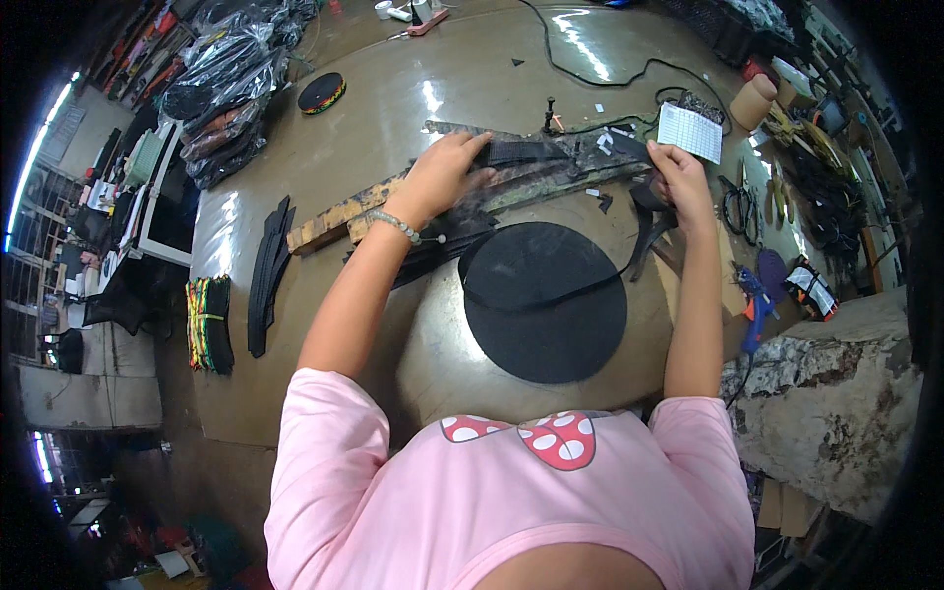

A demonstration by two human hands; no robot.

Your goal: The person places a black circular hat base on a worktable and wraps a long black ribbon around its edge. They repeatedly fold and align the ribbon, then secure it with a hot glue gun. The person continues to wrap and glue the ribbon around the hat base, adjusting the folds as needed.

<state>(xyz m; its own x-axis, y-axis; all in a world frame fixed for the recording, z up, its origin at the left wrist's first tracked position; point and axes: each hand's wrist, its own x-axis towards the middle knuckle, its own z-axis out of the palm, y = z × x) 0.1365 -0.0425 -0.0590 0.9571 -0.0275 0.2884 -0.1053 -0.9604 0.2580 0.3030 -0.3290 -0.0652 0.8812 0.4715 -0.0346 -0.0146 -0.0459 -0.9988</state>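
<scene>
My left hand, a beaded bracelet at its wrist, rests over black strips on a worn wooden board. Its fingers are apart, and nothing shows gripped in them. At the board's right end my right hand pinches the end of a black strap. More dark strap hangs in loops below that hand. Nearer to me lies a large round black disc, with a thin black band across it. Further black strips lie partly hidden under my left wrist.
Black strips and a tied bundle with colourful edges lie at left. Plastic-wrapped goods stand beyond them. Scissors, a blue glue gun and a paper sheet are at right. A cable crosses the far table.
</scene>
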